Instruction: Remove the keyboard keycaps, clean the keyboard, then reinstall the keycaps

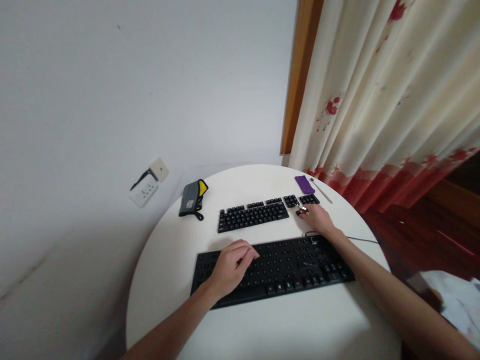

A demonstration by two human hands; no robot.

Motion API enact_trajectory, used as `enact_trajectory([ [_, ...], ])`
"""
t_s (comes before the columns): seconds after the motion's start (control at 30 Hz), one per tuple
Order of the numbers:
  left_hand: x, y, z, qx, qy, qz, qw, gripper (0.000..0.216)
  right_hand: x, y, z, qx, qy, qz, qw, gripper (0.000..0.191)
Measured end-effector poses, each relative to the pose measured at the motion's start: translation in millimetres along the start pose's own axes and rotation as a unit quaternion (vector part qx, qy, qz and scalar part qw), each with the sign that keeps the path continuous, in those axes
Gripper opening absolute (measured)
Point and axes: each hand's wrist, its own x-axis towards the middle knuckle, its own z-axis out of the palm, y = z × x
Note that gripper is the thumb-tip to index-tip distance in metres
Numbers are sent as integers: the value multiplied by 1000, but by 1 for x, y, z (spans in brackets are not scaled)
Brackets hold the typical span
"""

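Keyboard (281,265), one, lies beneath one left hand (229,266).

The black keyboard (290,261), largely stripped, lies flat beside rows of black keycaps (253,216).

Soft, diffuse light is filling the view, falling cool and greyish on the wall (210,90) and keeping the bench (161,285) bright. The wall is dimming toward the lower left, and the floor (416,230) is lying in deep shade. Faint, soft-edged shadows are showing beside the left hand (232,265) and the right arm (378,280). Wide-angle distortion is stretching the arms and slanting the curtain (360,100). Blur is softening the white cloth (455,300), and fine detail on the keyboard (292,267) is running together.
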Motion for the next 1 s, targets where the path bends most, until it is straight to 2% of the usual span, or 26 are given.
enact_trajectory([
  [0.27,0,-2,1,12,-7,10,1000,26,0,0,3,20,13,0,1000,10],
  [0.4,-1,-3,1,13,-12,14,1000,25,-3,3,-9,40,44,1,998,13],
  [0.53,0,-3,1,14,-16,8,1000,25,-18,11,-33,114,137,1,984,28],
  [0.63,0,-2,1,17,-26,5,1000,26,-40,14,-52,222,210,10,952,36],
  [0.7,0,-2,1,20,-30,5,999,27,-57,13,-62,272,226,19,935,41],
  [0.87,2,-2,0,27,-32,6,999,28,-99,9,-72,320,224,12,920,49],
  [1.0,4,-3,0,34,-30,12,999,26,-126,9,-61,333,165,60,927,52],
])
